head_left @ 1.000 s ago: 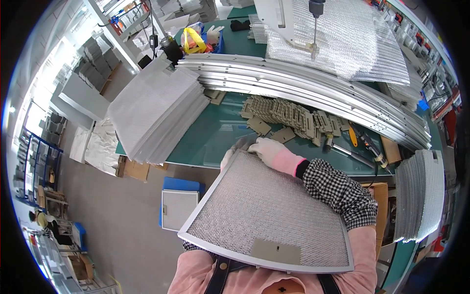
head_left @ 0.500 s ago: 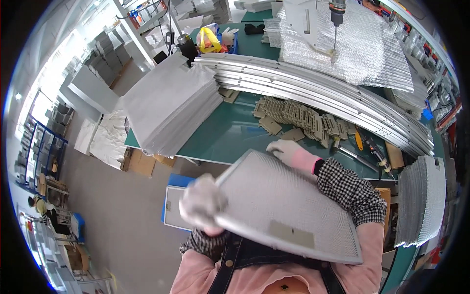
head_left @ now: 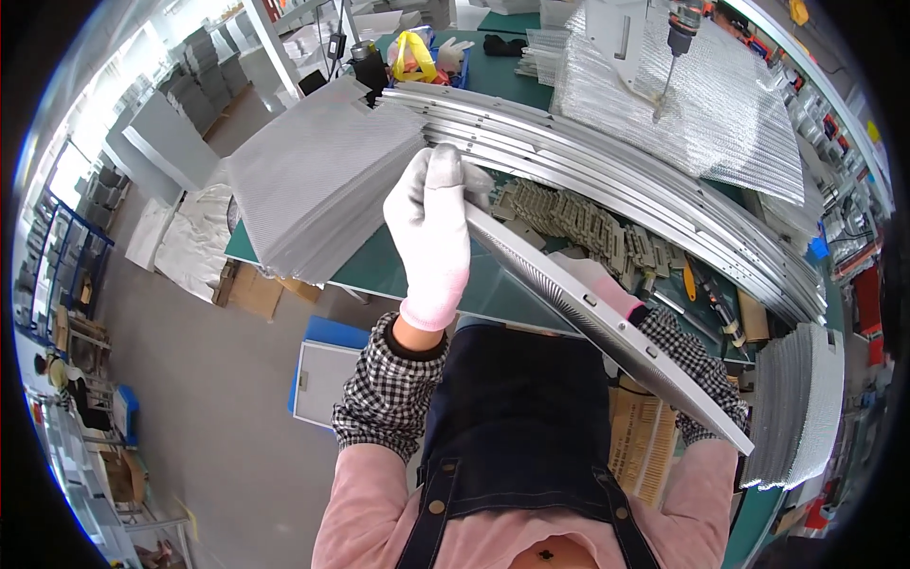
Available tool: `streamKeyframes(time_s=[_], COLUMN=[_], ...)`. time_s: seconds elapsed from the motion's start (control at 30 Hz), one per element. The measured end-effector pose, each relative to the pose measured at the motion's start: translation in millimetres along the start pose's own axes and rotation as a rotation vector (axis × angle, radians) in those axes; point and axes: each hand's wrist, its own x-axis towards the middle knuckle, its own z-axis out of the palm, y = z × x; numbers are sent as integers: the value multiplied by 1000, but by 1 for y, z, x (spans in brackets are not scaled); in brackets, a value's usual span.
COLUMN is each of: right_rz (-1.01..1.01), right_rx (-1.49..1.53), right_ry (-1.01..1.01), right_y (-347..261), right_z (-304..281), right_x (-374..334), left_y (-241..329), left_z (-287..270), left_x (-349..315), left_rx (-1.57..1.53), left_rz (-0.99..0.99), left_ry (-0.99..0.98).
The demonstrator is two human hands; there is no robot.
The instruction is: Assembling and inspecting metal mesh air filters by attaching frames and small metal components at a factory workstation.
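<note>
I hold a flat metal mesh panel with a silver frame (head_left: 607, 322), now turned almost edge-on and slanting from upper left to lower right. My left hand (head_left: 431, 232), in a white glove, grips its upper end over the green bench (head_left: 379, 270). My right hand (head_left: 592, 275), in a white glove with a pink cuff, holds the panel's far side and is mostly hidden behind it. A stack of grey mesh sheets (head_left: 318, 185) lies on the bench just left of my left hand.
Long curved aluminium strips (head_left: 616, 180) run across the bench, with small beige parts (head_left: 578, 223) before them. Bubble wrap (head_left: 692, 95) lies behind, under a hanging screwdriver (head_left: 678, 38). More panels (head_left: 801, 403) are stacked at right. A blue-edged panel (head_left: 318, 379) and cardboard lie on the floor.
The panel has been flipped up from lying flat in front of me to nearly edge-on. My left hand rose from the near corner to the top end.
</note>
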Motion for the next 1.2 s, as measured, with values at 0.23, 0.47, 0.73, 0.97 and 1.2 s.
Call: streamKeyframes(time_s=[0.23, 0.47, 0.73, 0.97, 1.2], right_rz=[-66, -33, 27, 2, 36], right_rx=[-244, -184, -211, -223, -289], right_ry=[-70, 23, -166, -178, -249], right_y=[-14, -18, -22, -25, -33], right_z=[-13, 2, 2, 6, 6], right_x=[1, 1, 5, 13, 14], left_y=[-1, -2, -3, 0, -4], left_z=[12, 1, -26, -23, -30], left_x=[7, -10, -29, -27, -28], left_rx=[3, -28, -354, -329, -357], left_rz=[18, 148, 191, 186, 204], left_ry=[27, -58, -89, -86, -145])
